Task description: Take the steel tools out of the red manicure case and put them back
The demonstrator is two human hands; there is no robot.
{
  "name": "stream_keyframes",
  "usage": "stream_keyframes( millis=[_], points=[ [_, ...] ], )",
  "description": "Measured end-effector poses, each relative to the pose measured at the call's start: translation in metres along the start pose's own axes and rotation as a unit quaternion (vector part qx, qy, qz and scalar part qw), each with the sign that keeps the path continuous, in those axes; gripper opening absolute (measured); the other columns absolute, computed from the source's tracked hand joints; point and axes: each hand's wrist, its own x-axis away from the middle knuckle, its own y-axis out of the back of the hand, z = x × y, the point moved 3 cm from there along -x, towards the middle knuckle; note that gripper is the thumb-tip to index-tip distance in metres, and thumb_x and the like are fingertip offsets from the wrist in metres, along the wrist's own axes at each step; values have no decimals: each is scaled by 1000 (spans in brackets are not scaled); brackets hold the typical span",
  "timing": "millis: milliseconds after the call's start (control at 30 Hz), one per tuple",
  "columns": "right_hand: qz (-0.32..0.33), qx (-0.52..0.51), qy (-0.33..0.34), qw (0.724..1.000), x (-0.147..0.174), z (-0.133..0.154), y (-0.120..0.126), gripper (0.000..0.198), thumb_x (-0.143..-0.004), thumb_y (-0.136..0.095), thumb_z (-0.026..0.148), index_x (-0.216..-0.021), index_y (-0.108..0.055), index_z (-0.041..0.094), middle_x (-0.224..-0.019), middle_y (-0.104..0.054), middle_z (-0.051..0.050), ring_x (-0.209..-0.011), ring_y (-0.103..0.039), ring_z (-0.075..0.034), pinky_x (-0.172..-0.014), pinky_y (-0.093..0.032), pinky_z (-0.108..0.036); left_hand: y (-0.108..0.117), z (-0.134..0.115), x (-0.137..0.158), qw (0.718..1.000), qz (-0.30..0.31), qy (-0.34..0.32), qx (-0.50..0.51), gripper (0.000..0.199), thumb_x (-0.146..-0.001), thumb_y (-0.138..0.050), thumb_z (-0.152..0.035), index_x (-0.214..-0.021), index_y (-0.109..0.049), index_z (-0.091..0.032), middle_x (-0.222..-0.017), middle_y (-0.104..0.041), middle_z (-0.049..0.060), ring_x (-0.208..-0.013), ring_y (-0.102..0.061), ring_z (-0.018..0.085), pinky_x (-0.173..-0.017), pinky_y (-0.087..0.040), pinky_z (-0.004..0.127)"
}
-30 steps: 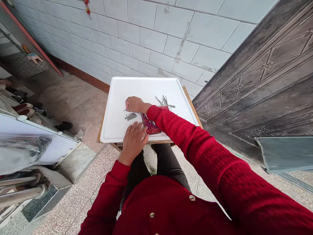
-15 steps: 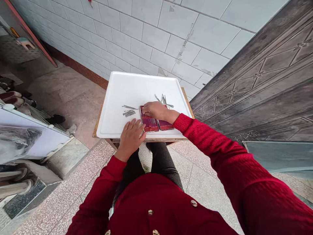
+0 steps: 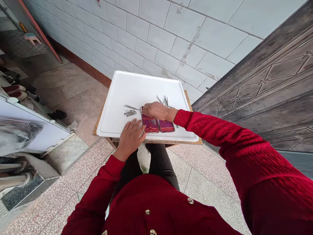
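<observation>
While the right hand [image 3: 156,111] reaches over the upper part of the open red case [image 3: 170,127], I see its fingers curled down into the left half, but I cannot tell whether they pinch anything. The case lies at the centre of the frame, its two halves side by side on a white tray [image 3: 144,86], with slim tools [image 3: 153,120] in a row inside the left half. I have the left hand [image 3: 130,137] palm down at the case's lower left corner, fingers slightly spread and thumb apart, gripping nothing that I can see. Just left of the case I make out a small group of metal pieces [image 3: 130,113]; above and right of the right hand, more metal tools [image 3: 166,101] lie crossed. The tray rests on a wooden table [image 3: 188,99], below a tiled wall [image 3: 156,39] across the top of the frame
</observation>
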Motion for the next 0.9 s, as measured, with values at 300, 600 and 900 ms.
stream_keyframes(
  millis=[300, 600, 900],
  points=[
    [2, 12, 1, 1000, 3, 2, -1, 27, -105, -45, 16, -100, -72, 14, -105, -71, -13, -104, -61, -24, -77, -42, -34, 1, -2, -1, 1000, 5, -3, -9, 35, -102, -54, -31, -131, -69, -20, -142, -66, 14, -141, -54, 35, -116, -44, 54],
    [79, 164, 202, 962, -11, 5, 14, 41, -105, -31, 6, -108, -70, 16, -100, -69, -13, -102, -58, -25, -77, -43, -37, 1, -1, 2, 1000, 3, 5, -3, 34, -101, -54, -31, -130, -70, -21, -142, -66, 13, -141, -54, 34, -116, -44, 54],
    [98, 181, 151, 967, -12, -35, 16, 36, -103, -35, 6, -109, -69, 15, -101, -70, -13, -101, -59, -25, -77, -44, -37, 4, -2, 2, 1000, 3, -6, -17, 34, -102, -55, -30, -130, -70, -18, -142, -66, 13, -140, -55, 35, -116, -45, 53]
  ],
)
